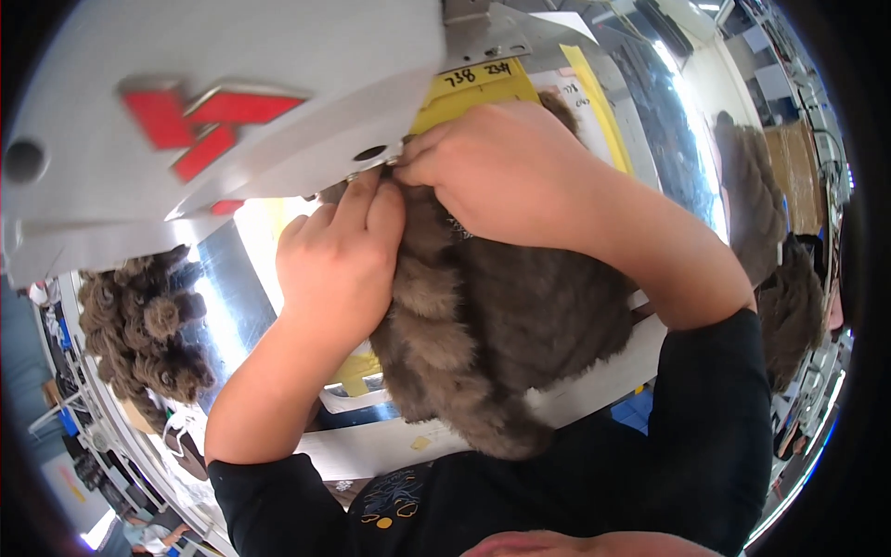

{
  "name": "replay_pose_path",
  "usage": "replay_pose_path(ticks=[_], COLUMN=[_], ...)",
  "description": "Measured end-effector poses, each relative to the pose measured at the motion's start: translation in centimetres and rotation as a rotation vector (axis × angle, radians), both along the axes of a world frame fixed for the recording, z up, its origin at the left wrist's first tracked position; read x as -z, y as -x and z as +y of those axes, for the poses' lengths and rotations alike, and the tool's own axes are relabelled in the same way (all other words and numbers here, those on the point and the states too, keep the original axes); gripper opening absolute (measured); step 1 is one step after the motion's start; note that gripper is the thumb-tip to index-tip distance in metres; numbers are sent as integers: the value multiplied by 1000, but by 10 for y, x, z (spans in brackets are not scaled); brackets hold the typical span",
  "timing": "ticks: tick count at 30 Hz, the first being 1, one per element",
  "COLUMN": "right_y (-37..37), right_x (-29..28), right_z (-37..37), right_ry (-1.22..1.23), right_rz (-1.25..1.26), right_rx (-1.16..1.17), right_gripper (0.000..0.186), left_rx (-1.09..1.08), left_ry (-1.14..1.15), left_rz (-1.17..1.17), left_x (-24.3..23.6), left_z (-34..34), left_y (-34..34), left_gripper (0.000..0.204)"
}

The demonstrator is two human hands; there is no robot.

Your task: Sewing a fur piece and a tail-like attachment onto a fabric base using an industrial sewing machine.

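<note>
A large brown fur piece hangs over the work table's near edge toward my lap. Along its left side runs a thick, rolled fur strip. Both hands are close together under the sewing machine head, by its small metal parts. My left hand lies on the fur's far left end, its fingers together and pressing the edge. With fingertips pinched beside the machine's metal foot area, my right hand grips the fur edge. The needle and the exact seam are hidden by the machine and fingers.
A yellow paper template with handwriting lies beyond my right hand, near a yellow strip. Several bundled brown fur pieces sit at the left. More brown fur hangs at the right, beside a cardboard box.
</note>
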State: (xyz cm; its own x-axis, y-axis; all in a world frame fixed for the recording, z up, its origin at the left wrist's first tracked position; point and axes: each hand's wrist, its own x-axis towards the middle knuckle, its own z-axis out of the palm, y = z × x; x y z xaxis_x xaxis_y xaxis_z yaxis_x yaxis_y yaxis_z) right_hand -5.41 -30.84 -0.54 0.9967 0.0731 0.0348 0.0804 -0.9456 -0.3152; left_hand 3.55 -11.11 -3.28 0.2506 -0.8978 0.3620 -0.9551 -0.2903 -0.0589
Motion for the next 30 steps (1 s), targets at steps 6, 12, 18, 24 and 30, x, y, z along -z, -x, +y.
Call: replay_pose_path(ticks=[6,12,18,24,30], right_y=[2,2,4,2,0], right_x=[4,7,10,3,-2], right_z=[-5,-5,-6,-3,-6], right_ry=[-4,13,-2,-60,-59], right_rz=[-13,-10,-161,-132,-78], right_rx=[-21,-61,-89,-46,-47], right_gripper=[25,23,18,28,28], left_rx=[19,22,82,271,270], left_ry=[-4,-1,-14,21,21], left_rz=[8,55,114,146,131], left_x=[1,-1,-10,-1,0], left_z=[-1,-1,9,17,14], left_y=[-1,-1,18,11,11], left_gripper=[31,35,46,48,49])
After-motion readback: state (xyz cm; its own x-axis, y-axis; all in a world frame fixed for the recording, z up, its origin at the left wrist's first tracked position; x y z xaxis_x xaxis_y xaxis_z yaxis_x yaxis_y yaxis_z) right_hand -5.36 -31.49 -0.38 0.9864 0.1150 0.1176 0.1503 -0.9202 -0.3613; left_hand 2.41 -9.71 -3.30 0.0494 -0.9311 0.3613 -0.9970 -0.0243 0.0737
